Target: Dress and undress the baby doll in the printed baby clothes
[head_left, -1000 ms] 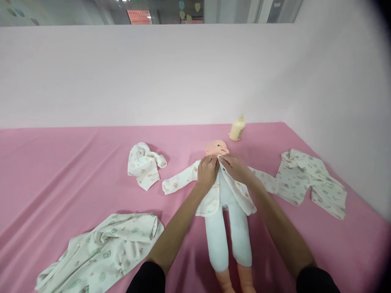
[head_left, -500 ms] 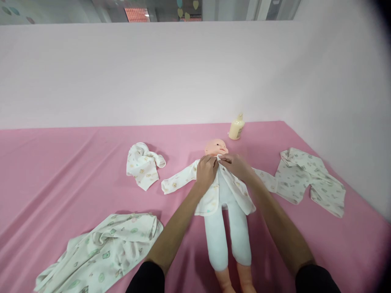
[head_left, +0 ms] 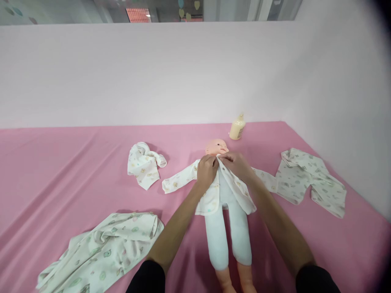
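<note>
A baby doll (head_left: 227, 195) with a white cloth body lies on its back, its head toward the wall. It wears a white long-sleeved baby jacket (head_left: 210, 205) with small prints; both sleeves are spread out and the front hangs apart below the collar. At the neck, my left hand (head_left: 207, 170) pinches one front edge of the jacket. My right hand (head_left: 236, 163) pinches the other edge close beside it, so the fingertips of both hands nearly meet under the doll's chin. Whatever fastener lies between the fingers is hidden.
A pink sheet (head_left: 76, 179) covers the surface up to a white wall (head_left: 146, 73). Around the doll lie a crumpled white garment (head_left: 143, 165), a green-printed cloth (head_left: 106, 248) and printed baby pants (head_left: 311, 179). A cream pump bottle (head_left: 237, 128) stands behind the head.
Both hands stay at the jacket's collar, with only slight finger movement. The whole view has shifted very slightly; the doll and the clothes lie as before.
</note>
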`<state>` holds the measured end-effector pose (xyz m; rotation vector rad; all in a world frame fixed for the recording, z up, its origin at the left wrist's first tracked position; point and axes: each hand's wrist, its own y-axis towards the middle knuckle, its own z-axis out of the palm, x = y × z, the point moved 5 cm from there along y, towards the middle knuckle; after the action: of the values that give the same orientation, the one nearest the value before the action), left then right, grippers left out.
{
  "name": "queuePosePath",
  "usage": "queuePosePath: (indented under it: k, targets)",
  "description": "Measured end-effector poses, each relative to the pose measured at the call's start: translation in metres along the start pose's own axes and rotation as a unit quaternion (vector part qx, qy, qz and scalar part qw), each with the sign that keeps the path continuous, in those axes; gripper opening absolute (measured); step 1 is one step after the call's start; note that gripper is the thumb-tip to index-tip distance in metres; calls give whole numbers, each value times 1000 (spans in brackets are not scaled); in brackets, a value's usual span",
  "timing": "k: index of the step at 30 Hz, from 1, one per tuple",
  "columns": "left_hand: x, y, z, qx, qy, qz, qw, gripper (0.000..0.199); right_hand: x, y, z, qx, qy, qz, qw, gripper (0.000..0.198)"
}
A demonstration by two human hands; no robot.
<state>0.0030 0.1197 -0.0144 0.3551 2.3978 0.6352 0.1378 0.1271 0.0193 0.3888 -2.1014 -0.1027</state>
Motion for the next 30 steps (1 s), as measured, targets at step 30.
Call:
queuePosePath:
  k: [30]
  targets:
    - [2,8,-10,92,-189,-85,974,23,-11,4,12,-53,-18,24,998,19]
